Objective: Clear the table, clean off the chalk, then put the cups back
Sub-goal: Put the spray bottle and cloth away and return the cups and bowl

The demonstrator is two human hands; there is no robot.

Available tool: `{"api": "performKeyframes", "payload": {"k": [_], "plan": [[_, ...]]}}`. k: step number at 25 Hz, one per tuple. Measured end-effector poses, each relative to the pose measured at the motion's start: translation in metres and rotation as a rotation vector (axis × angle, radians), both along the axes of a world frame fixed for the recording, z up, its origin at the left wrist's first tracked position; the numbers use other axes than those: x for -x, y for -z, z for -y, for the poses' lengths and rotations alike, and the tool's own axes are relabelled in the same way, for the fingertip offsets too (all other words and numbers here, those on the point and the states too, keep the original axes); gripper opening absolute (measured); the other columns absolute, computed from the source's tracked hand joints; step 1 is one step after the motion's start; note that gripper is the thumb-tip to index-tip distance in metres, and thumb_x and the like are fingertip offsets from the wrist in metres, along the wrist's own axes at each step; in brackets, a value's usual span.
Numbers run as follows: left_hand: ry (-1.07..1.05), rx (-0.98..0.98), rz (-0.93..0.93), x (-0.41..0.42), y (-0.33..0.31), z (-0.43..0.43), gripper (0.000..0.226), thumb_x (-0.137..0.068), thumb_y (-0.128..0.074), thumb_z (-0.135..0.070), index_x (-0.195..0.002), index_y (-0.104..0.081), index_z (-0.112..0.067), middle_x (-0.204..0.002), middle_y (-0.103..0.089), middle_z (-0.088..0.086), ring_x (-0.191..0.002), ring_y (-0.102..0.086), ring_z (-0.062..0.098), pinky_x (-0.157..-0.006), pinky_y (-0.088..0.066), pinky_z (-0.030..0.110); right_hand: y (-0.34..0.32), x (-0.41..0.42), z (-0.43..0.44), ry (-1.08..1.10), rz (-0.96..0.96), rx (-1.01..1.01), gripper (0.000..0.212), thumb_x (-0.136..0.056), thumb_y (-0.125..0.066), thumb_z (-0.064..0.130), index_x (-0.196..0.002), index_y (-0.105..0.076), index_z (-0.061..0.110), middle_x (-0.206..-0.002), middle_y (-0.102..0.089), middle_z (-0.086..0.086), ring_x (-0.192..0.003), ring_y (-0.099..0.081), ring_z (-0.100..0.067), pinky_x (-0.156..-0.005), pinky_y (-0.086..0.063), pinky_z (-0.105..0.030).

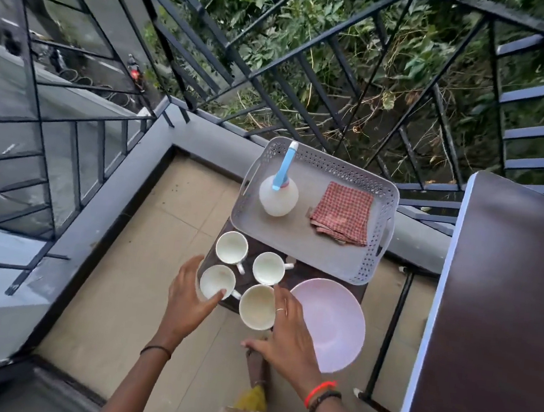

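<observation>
- Left hand (186, 301) grasps the near-left cup (215, 280), fingers round its far side and thumb on the rim.
- Right hand (290, 335) is released. Its fingers lie fairly straight against the right side of the near-right cup (256, 306), with the thumb spread clear below it.
- All four cups stand upright and close together on the left part of the small dark table (300, 276). The far-left cup (231, 247) and far-right cup (268, 267) are untouched.
- Risk: the cups are packed close, so lifting one at a tilt could knock its neighbour or catch a handle.
- Risk: the near cups stand at the table's near edge, so a nudge could send one to the tiled floor.
- Risk: the right hand has no closed grip, so raising its cup on finger contact alone would likely drop it.
- Risk: the plate (329, 322) appears to jut past the near edge, just beside the right hand. A wrist brushing it could tip it off.
- Risk: the tray (372, 256) appears to overhang the far side next to the open railing (278, 72), so pushing cups against it could shift it.
- The cups look empty of liquid. The near two show a faint tint inside, though I cannot tell whether that is residue.
- The tray holds an upright bottle (278, 196) with a blue sprayer on the left and a folded checked cloth (344, 211) on the right, well apart. The bottle's fill level cannot be told.
- Nothing shows on the plate.
- No chalk can be made out, as the tabletop is mostly covered.
</observation>
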State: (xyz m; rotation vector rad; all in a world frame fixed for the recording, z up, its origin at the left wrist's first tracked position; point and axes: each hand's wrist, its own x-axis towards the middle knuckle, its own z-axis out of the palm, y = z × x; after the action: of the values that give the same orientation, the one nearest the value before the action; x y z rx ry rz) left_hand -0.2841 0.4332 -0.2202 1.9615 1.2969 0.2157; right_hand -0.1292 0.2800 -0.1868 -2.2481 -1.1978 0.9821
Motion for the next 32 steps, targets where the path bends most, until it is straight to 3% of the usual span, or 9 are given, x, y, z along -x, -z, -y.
{"api": "performKeyframes", "payload": {"k": [2, 5, 8, 13, 17, 21, 26, 29, 32], "plan": [[0.116, 0.048, -0.090, 0.003, 0.009, 0.005, 0.093, -0.064, -0.059, -0.045, -0.147, -0.036, -0.011, -0.149, -0.041, 0.000, -0.136, -0.039, 0.024, -0.107, -0.028, 0.036, 0.008, 0.007, 0.000, -0.040, 0.067, 0.032, 0.118, -0.065, -0.079, 0.048, -0.151, -0.007, 0.011, -0.153, -0.019, -0.006, -0.142, -0.017, -0.020, -0.115, -0.021, -0.023], [0.146, 0.083, -0.121, 0.002, 0.021, 0.009, 0.097, -0.062, -0.064, -0.028, -0.152, -0.027, -0.018, -0.151, -0.030, -0.017, -0.136, -0.032, 0.013, -0.109, -0.029, 0.041, 0.016, 0.013, -0.003, -0.015, 0.097, 0.026, 0.115, -0.068, -0.081, 0.037, -0.151, -0.006, 0.010, -0.152, -0.021, -0.008, -0.141, -0.018, -0.022, -0.111, -0.029, -0.025], [0.076, 0.086, -0.054, -0.002, 0.029, 0.005, 0.085, -0.066, -0.073, -0.024, -0.144, -0.040, -0.020, -0.145, -0.049, -0.004, -0.127, -0.049, 0.022, -0.103, -0.043, 0.045, 0.020, 0.014, -0.008, -0.002, 0.088, 0.021, 0.113, -0.069, -0.079, 0.030, -0.152, -0.005, 0.010, -0.151, -0.020, -0.007, -0.141, -0.018, -0.022, -0.108, -0.033, -0.026], [-0.014, 0.153, 0.108, -0.006, 0.025, 0.005, 0.060, -0.069, -0.081, -0.019, -0.120, -0.052, -0.030, -0.121, -0.059, -0.009, -0.107, -0.059, 0.014, -0.085, -0.051, 0.035, 0.022, 0.012, -0.017, 0.029, 0.094, 0.024, 0.094, -0.071, -0.073, 0.023, -0.148, -0.020, 0.009, -0.147, -0.030, -0.006, -0.136, -0.027, -0.022, -0.104, -0.041, -0.029], [-0.079, 0.157, 0.125, 0.003, 0.016, 0.008, 0.065, -0.070, -0.083, -0.009, -0.121, -0.049, -0.031, -0.122, -0.057, -0.009, -0.109, -0.055, 0.008, -0.080, -0.041, 0.008, 0.017, 0.013, -0.017, 0.025, 0.087, 0.009, 0.091, -0.069, -0.074, 0.023, -0.145, -0.026, 0.007, -0.142, -0.035, -0.004, -0.130, -0.031, -0.022, -0.101, -0.042, -0.028], [-0.070, 0.113, 0.133, 0.007, -0.005, 0.016, 0.066, -0.067, -0.084, -0.017, -0.124, -0.052, -0.025, -0.120, -0.058, -0.011, -0.110, -0.054, 0.010, -0.080, -0.040, 0.007, 0.000, 0.022, -0.008, 0.052, 0.064, -0.037, 0.090, -0.065, -0.076, 0.028, -0.141, -0.032, 0.007, -0.135, -0.041, -0.004, -0.123, -0.039, -0.023, -0.097, -0.040, -0.026], [-0.098, 0.050, 0.239, -0.003, -0.060, 0.026, 0.070, -0.062, -0.080, -0.018, -0.111, -0.045, -0.053, -0.112, -0.052, -0.038, -0.105, -0.051, -0.011, -0.079, -0.036, -0.001, -0.048, 0.025, 0.012, 0.111, 0.074, -0.143, 0.087, -0.063, -0.073, 0.034, -0.139, -0.034, 0.013, -0.132, -0.040, 0.002, -0.119, -0.038, -0.017, -0.094, -0.038, -0.021], [-0.071, 0.015, 0.276, -0.015, -0.089, 0.036, 0.071, -0.061, -0.084, -0.019, -0.120, -0.051, -0.040, -0.116, -0.057, -0.018, -0.108, -0.054, 0.004, -0.082, -0.039, 0.006, -0.082, 0.017, 0.033, 0.162, 0.090, -0.203, 0.088, -0.063, -0.072, 0.037, -0.139, -0.034, 0.015, -0.132, -0.040, 0.004, -0.117, -0.038, -0.015, -0.092, -0.034, -0.017], [-0.033, -0.002, 0.293, -0.033, -0.117, 0.057, 0.085, -0.053, -0.076, -0.049, -0.129, -0.052, -0.023, -0.123, -0.056, -0.008, -0.110, -0.053, 0.009, -0.088, -0.041, 0.022, -0.113, -0.002, 0.064, 0.212, 0.117, -0.246, 0.090, -0.064, -0.072, 0.042, -0.140, -0.032, 0.016, -0.133, -0.039, 0.005, -0.119, -0.036, -0.014, -0.095, -0.032, -0.017]]}}
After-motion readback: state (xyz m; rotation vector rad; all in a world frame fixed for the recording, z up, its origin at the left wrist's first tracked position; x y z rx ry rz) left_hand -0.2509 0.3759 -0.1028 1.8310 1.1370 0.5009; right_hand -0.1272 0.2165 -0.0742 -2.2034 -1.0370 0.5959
